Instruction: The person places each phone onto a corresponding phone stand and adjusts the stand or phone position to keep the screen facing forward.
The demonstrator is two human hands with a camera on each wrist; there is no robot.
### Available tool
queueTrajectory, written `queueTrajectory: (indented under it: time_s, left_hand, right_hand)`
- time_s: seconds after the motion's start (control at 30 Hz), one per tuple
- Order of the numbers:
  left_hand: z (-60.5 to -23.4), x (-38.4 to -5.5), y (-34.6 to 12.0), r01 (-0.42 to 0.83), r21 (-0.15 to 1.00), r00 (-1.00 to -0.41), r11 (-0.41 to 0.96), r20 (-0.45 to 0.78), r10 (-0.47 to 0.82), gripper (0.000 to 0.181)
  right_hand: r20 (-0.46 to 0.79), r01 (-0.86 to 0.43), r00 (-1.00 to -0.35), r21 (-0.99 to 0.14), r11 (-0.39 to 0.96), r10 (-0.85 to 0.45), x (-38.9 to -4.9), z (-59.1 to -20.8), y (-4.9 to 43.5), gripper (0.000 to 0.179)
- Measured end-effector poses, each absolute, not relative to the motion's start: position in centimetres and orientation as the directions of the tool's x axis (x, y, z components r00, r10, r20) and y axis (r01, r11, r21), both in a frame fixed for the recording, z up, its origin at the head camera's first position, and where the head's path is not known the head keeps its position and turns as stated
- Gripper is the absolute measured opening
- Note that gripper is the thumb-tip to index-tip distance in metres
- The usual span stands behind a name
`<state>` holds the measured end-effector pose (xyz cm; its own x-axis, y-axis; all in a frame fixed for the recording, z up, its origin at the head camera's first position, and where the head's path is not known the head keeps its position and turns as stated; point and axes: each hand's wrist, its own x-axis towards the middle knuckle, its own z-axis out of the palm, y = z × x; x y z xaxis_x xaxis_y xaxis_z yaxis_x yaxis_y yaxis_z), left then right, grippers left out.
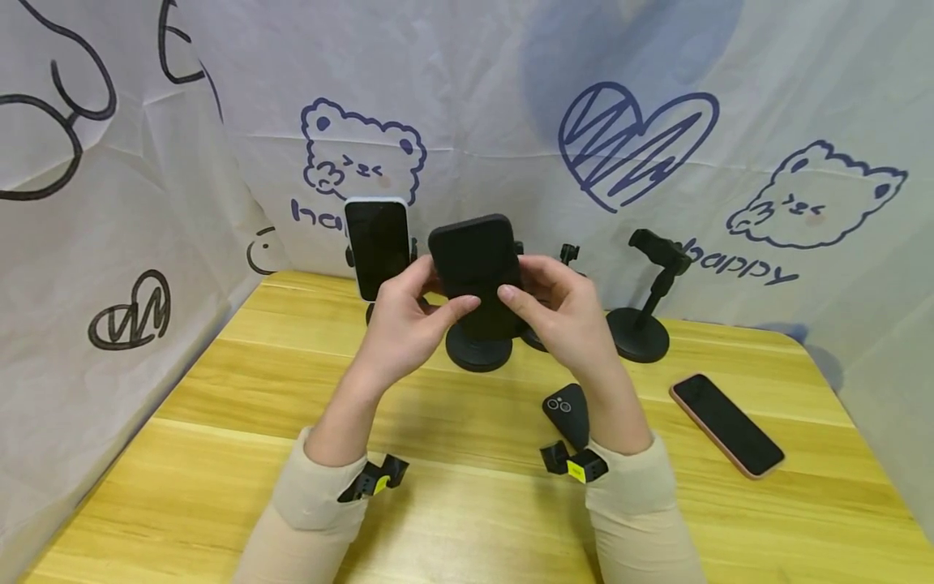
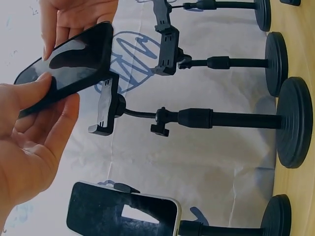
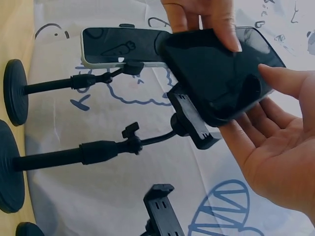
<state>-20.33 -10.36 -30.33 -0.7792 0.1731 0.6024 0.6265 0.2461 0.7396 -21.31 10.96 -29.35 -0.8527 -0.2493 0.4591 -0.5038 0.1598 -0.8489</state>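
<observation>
Both hands hold a black smartphone (image 1: 477, 259) by its two long sides, thumbs on the screen and fingers behind it. The left hand (image 1: 404, 320) grips its left side and the right hand (image 1: 565, 312) its right side. Right beside the phone's lower end, in the left wrist view, is the bracket (image 2: 106, 105) of a black phone stand (image 2: 236, 120). That bracket holds nothing. In the right wrist view the phone (image 3: 216, 73) overlaps the top of this bracket (image 3: 192, 118). To the left, a white-framed phone (image 1: 377, 247) sits upright in another stand.
Further right stands a black phone stand (image 1: 640, 332) with a bare bracket, and one more is partly hidden behind the right hand. A dark phone (image 1: 567, 412) lies camera side up near the right forearm. A pink-edged phone (image 1: 727, 424) lies on the wooden table (image 1: 219, 438). A printed cloth (image 1: 496, 105) hangs behind.
</observation>
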Motion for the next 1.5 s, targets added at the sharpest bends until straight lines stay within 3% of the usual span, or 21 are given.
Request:
queueTrajectory:
  time_s: [0.27,0.43,0.67,0.87,1.17,1.5]
  left_hand:
    - [-30.3,-20.3,-10.8,0.637,0.645,-0.769,0.422,0.566,0.295,0.028]
    - [-30.2,-20.1,-11.0,0.653,0.550,-0.753,0.521,0.544,0.370,0.024]
    - [-30.2,-20.0,-10.9,0.632,0.497,-0.766,0.595,0.519,0.380,0.017]
    - [-30.4,-20.1,-10.8,0.628,0.510,-0.761,0.588,0.560,0.328,0.021]
    - [-30.7,-20.5,-10.1,0.674,0.552,-0.697,0.491,0.696,0.175,0.030]
    - [-29.8,-21.7,-8.8,0.746,0.577,-0.612,0.333,0.791,0.000,0.027]
  right_hand:
    - [0.429,-0.504,-0.851,-0.830,0.239,-0.303,-21.4,-29.1,11.9,0.036]
    - [0.376,-0.507,-0.829,-0.819,0.269,-0.414,-21.5,-29.0,12.5,0.039]
    - [0.344,-0.526,-0.786,-0.808,0.263,-0.514,-21.8,-29.3,12.5,0.029]
    - [0.382,-0.520,-0.803,-0.823,0.226,-0.456,-22.1,-29.7,12.4,0.028]
    - [0.460,-0.505,-0.834,-0.859,0.084,-0.303,-22.6,-30.4,11.4,0.036]
    - [0.532,-0.539,-0.830,-0.842,-0.004,-0.170,-23.0,-30.6,10.2,0.033]
